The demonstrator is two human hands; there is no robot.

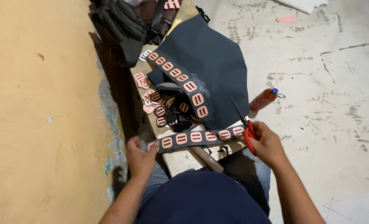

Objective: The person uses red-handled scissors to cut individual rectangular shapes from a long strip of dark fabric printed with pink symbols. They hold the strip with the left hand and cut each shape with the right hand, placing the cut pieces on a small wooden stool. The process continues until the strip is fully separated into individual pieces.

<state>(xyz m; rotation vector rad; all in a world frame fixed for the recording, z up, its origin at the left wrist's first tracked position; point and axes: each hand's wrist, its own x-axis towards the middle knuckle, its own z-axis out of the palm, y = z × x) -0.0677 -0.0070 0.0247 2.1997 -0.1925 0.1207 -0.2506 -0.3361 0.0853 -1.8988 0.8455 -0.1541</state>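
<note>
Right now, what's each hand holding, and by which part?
The left hand pinches the left end of a dark strip set with pink buckle shapes. The right hand holds scissors by their red handles.

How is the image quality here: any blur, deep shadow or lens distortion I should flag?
Head view: left hand slightly motion-blurred, right hand with its red-handled scissors sharper; deep shadow along the yellow wall hides the dark bundle; wide-angle bending at the edges; no glare on the pale floor.
</note>
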